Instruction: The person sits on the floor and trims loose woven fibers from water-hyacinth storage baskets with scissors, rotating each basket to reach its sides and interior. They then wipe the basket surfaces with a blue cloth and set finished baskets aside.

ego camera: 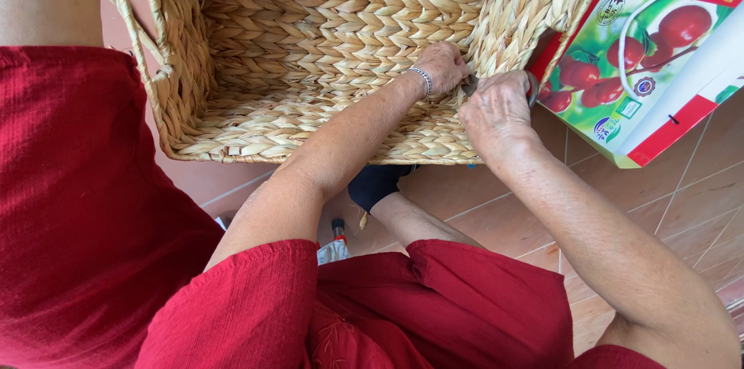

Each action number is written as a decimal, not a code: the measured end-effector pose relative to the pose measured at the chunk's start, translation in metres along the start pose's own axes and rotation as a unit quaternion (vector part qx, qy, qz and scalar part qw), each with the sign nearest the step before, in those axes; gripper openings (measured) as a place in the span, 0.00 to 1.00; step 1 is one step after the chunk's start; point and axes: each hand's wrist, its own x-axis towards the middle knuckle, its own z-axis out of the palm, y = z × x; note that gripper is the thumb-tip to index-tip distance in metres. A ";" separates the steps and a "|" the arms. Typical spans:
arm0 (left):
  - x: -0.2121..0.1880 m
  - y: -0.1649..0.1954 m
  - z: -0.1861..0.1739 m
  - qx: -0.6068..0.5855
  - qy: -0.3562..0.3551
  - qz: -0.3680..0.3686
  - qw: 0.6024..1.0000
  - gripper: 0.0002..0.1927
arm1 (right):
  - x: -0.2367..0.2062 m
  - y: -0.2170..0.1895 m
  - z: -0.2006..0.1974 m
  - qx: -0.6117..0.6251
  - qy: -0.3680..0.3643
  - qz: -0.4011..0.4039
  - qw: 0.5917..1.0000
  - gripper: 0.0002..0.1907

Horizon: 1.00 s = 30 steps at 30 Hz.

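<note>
A big woven basket point(310, 51) is held up in front of the person, its open side facing them. The left hand point(443, 67) is placed inside, at the right corner, with fingers curled on the weave. The right hand point(500, 109) is closed on a small tool there. A box point(659, 51) with red fruit pictures is seen beside the basket.

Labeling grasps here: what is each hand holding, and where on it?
Both hands are at the woven basket's near corner. The left hand grips the weave inside the rim; the right hand presses outside it, closed on a small dark thing I cannot identify.
</note>
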 end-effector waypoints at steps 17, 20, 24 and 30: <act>0.010 0.032 -0.013 -0.379 0.059 0.149 0.911 0.09 | -0.116 0.040 -0.021 0.309 0.209 0.141 0.917 0.42; 0.008 0.042 -0.009 -0.294 0.124 0.157 0.935 0.08 | -0.125 0.043 -0.017 0.419 0.179 0.176 0.872 0.42; 0.003 0.054 -0.013 -0.175 0.184 0.146 0.956 0.05 | -0.123 0.042 0.002 0.631 0.102 0.211 0.740 0.38; 0.011 0.057 -0.019 -0.217 0.149 0.097 0.960 0.05 | -0.113 0.034 0.030 0.876 0.076 0.189 0.437 0.25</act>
